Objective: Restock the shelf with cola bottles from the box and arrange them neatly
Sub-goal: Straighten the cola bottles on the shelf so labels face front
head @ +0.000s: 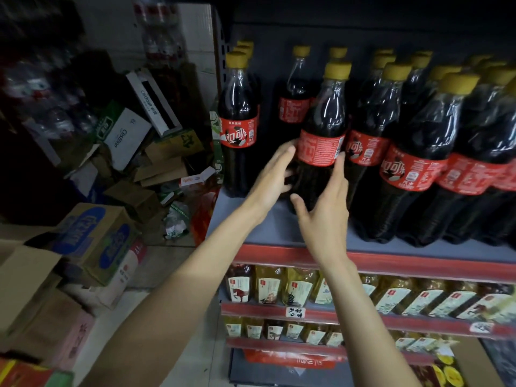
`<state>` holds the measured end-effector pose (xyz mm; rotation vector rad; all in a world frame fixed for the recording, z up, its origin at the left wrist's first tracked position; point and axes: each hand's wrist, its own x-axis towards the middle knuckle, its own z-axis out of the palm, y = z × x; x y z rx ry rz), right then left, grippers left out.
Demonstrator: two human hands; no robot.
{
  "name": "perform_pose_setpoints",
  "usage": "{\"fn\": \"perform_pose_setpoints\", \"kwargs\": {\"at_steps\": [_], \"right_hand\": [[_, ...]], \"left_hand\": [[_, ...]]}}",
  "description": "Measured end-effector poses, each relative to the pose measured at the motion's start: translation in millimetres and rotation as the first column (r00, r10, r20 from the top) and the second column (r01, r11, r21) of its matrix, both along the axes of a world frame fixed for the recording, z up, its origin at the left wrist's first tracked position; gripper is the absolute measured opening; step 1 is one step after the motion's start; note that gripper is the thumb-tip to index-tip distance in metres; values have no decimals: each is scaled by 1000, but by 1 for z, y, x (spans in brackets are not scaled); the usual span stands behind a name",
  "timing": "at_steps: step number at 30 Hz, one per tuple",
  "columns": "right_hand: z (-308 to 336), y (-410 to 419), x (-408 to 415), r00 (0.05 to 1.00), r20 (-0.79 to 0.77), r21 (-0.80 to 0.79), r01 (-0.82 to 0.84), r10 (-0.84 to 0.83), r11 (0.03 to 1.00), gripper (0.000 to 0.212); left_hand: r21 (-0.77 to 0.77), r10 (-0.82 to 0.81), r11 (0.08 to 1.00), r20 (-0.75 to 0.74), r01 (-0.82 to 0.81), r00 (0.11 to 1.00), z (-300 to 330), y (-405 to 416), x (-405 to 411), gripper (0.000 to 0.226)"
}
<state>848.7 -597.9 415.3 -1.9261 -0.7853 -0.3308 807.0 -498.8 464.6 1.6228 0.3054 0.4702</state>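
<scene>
We have both hands around one cola bottle [321,135] standing on the shelf [279,227], left of the packed rows. The left hand [272,177] cups its side, fingers spread and touching; the right hand [324,216] is open, fingertips at the label, apparently to nudge it square. No firm clasp shows.

We see yellowish tea bottles [268,284] in rows on lower racks | we read a handwritten price tag [295,312] on a red rail below them | we note piled cardboard cartons [95,241] at left | we spot a white Cestbon carton [127,136] tilted behind them
</scene>
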Motion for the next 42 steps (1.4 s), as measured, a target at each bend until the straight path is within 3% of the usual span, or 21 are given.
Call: {"fn": "perform_pose_setpoints", "kwargs": {"at_steps": [5, 9, 12, 14, 19, 24, 33, 38, 42], "right_hand": [[10, 6, 9, 957, -87, 38, -273, 275, 961, 98], [13, 15, 2, 807, -187, 121, -548, 561, 828, 89], [14, 21, 0, 708, -262, 155, -640, 656, 753, 80], [13, 24, -1, 691, -283, 146, -654, 665, 742, 79], [14, 31, -14, 910, -70, -55, -413, 409, 909, 95], [22, 35, -13, 875, -55, -36, -483, 480, 875, 99], [23, 45, -13, 819, -59, -42, -573, 570, 819, 90], [18, 56, -18, 862, 17, -15, -507, 507, 862, 91], [14, 61, -28, 891, -28, 48, -452, 454, 891, 93]], "left_hand": [[97, 62, 993, 84, -70, 995, -8, 18, -43, 25], [143, 131, 978, 158, -154, 979, -19, 31, -71, 27], [177, 179, 959, 223, -220, 958, -26, 40, -83, 35], [194, 183, 953, 235, -231, 955, -27, 41, -87, 43], [152, 132, 973, 244, -173, 961, -25, 42, -86, 56], [145, 206, 958, 254, -248, 945, -26, 47, -92, 49], [232, 254, 920, 264, -317, 931, -33, 55, -87, 68], [255, 252, 915, 240, -311, 938, -34, 63, -86, 67], [265, 215, 924, 231, -274, 949, -36, 70, -87, 68]]}}
